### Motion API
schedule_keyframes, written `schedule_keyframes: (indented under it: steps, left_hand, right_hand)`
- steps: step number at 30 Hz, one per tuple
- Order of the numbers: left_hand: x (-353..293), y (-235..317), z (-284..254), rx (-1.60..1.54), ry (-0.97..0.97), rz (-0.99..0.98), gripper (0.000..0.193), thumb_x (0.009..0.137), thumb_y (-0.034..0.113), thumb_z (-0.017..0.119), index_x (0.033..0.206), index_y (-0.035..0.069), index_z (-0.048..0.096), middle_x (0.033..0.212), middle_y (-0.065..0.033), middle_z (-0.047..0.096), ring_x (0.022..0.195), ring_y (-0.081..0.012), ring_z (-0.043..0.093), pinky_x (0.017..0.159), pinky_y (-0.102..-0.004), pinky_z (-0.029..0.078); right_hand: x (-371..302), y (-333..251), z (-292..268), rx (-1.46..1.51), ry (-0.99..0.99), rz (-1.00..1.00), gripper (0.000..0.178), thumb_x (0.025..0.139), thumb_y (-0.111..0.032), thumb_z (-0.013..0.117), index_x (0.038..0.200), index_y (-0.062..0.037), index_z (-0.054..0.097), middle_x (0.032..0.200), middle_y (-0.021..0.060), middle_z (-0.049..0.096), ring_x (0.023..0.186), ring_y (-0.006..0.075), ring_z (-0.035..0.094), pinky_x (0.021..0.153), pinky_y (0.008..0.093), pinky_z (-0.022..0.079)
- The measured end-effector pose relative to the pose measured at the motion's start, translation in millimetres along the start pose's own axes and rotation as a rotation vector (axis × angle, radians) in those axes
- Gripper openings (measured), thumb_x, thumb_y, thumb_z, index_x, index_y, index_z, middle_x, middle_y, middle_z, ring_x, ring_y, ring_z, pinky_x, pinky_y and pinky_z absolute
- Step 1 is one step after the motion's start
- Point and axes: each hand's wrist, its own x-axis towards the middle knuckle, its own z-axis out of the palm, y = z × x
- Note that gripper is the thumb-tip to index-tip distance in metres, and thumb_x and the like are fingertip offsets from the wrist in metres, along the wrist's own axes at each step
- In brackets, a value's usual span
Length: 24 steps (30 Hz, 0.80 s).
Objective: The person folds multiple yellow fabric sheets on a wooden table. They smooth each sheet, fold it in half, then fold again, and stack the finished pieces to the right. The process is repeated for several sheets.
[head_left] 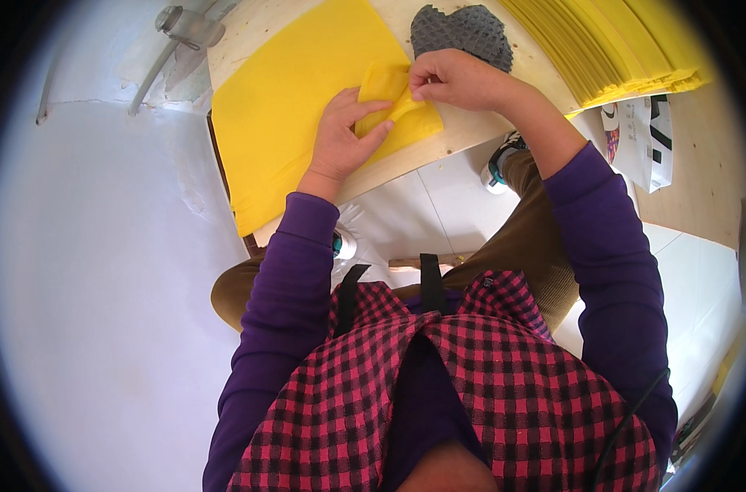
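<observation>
A large yellow cloth sheet (295, 98) lies over the left part of the wooden table, its near right part folded into a small raised flap (378, 79). My left hand (344, 135) rests on the cloth beside this flap, thumb and forefinger stretched out and apart; its other fingers are partly hidden. At the flap's right side my right hand (455, 79) is closed in a pinch on the cloth's edge. The exact grip between those fingertips is too small to make out. Just beyond the right hand sits a dark grey textured piece (463, 34).
A thick stack of yellow sheets (606, 45) fills the table's far right. The wooden table's near edge (422, 164) runs above my knees. A clear lidded bottle (194, 29) stands at the far left. A white printed bag (639, 143) is below the stack, beside a wooden board (701, 180).
</observation>
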Motion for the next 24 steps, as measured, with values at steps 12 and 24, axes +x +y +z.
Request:
schedule_keyframes:
  steps: [12,24]
  left_hand:
    - [-2,-10,6,-0.006,0.113,0.107,0.015,0.073,0.006,0.073,0.088,0.004,0.071,0.111,-0.0185,0.065,0.118,-0.0369,0.054,0.1,-0.0418,0.042]
    - [-4,-10,7,-0.009,0.131,0.091,0.015,0.075,0.002,0.07,0.09,0.002,0.069,0.114,-0.0185,0.064,0.116,-0.0347,0.055,0.098,-0.039,0.043]
  right_hand:
    - [2,-9,2,0.048,0.069,-0.003,0.009,0.085,-0.009,0.064,0.089,-0.0011,0.06,0.075,0.0027,0.058,0.07,0.0119,0.051,0.065,0.0272,0.044]
    - [0,-2,-10,0.115,0.13,0.007,0.01,0.085,-0.006,0.065,0.094,-0.0037,0.062,0.081,0.0003,0.059,0.073,0.009,0.053,0.067,0.0243,0.045]
